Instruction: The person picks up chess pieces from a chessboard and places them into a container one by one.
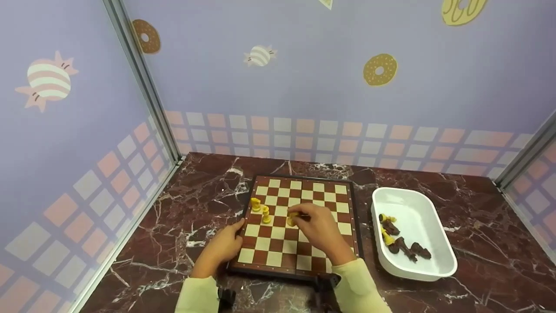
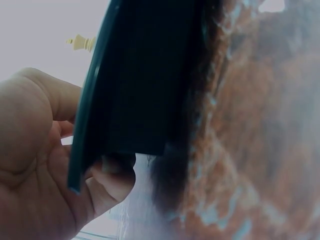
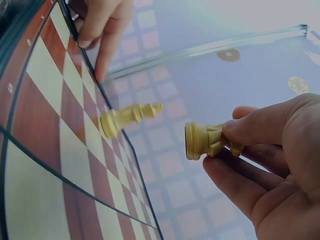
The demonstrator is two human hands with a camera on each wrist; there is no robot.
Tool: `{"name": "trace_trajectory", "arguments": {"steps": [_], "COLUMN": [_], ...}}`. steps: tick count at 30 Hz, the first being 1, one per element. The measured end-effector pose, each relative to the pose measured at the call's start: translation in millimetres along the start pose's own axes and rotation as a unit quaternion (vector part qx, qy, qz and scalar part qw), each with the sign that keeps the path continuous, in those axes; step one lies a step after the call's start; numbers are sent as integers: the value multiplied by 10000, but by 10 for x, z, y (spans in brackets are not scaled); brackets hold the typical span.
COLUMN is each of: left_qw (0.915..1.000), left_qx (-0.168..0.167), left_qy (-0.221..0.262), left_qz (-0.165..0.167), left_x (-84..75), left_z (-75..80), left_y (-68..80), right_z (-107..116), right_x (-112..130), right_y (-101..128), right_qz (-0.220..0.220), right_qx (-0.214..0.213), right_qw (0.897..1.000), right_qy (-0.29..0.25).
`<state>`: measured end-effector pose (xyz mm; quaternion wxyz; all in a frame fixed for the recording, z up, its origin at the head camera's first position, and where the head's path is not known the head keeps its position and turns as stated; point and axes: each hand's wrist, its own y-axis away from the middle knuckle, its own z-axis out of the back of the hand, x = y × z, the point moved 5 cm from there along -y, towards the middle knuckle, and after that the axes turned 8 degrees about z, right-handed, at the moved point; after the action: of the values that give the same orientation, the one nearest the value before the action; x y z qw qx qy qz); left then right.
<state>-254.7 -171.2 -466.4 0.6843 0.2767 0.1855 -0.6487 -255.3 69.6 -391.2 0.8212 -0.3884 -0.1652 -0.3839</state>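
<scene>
The right hand (image 1: 319,224) pinches a yellow chess piece (image 3: 199,141) above the chessboard (image 1: 273,245), right of two standing yellow pieces (image 1: 266,216). The left hand (image 1: 222,244) grips the chessboard's left edge.

Yellow chess piece (image 3: 197,141), held above chessboard (image 1: 274,258)

Soft, even light fills the head view, with pale glare on the marble tabletop (image 1: 265,300) between the forearms and wide-angle stretch far out left of the hands. Beyond the left hand (image 2: 35,145), its wrist view washes out white; the chessboard (image 2: 145,75) falls near-black. Haze whitens the area above the right hand (image 3: 295,145).
</scene>
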Motion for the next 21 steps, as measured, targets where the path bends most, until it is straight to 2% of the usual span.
{"name": "trace_trajectory", "arguments": {"steps": [9, 17, 21], "left_qw": [9999, 9999, 9999], "left_qx": [-85, -86, -81], "left_qy": [-43, -33, -49], "left_qz": [-94, -79, -111], "left_x": [-10, -1, -7], "left_z": [-12, -17, -12], "left_y": [6, -7, -14], "right_z": [135, 251, 304], "right_x": [1, -51, -80], "right_y": [15, 27, 37], "right_qz": [47, 111, 48], "right_qx": [-129, -422, -502], "right_qw": [9997, 9988, 9985], "right_qy": [-184, 208, 206]}}
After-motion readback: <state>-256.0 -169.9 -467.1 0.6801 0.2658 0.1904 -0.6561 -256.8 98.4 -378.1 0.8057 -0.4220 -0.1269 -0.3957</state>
